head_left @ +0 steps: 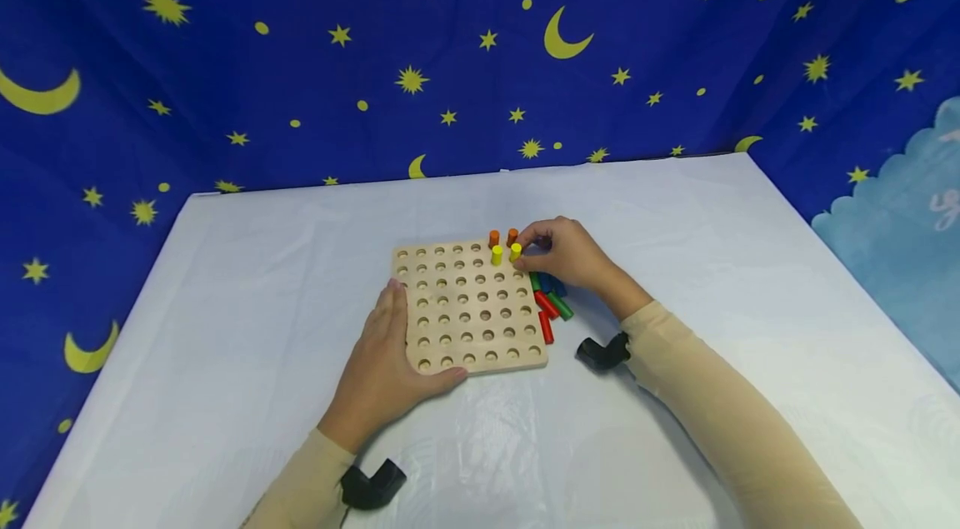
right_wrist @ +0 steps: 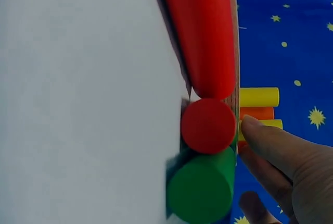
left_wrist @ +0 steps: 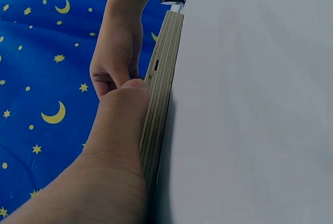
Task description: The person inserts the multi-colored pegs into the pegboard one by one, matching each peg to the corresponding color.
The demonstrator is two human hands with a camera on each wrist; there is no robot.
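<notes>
Wooden pegboard [head_left: 468,308] flat on table, yellow peg [head_left: 516,252] upright in far right corner, pinched by fingertips

White table [head_left: 247,279], wooden pegboard [head_left: 468,316], loose pegs [head_left: 549,308] (red, green, blue) beside it

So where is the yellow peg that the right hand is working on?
In the head view, the yellow peg stands in the far right corner of the wooden pegboard, pinched by the right hand, beside another yellow peg and just in front of two orange pegs.
</notes>
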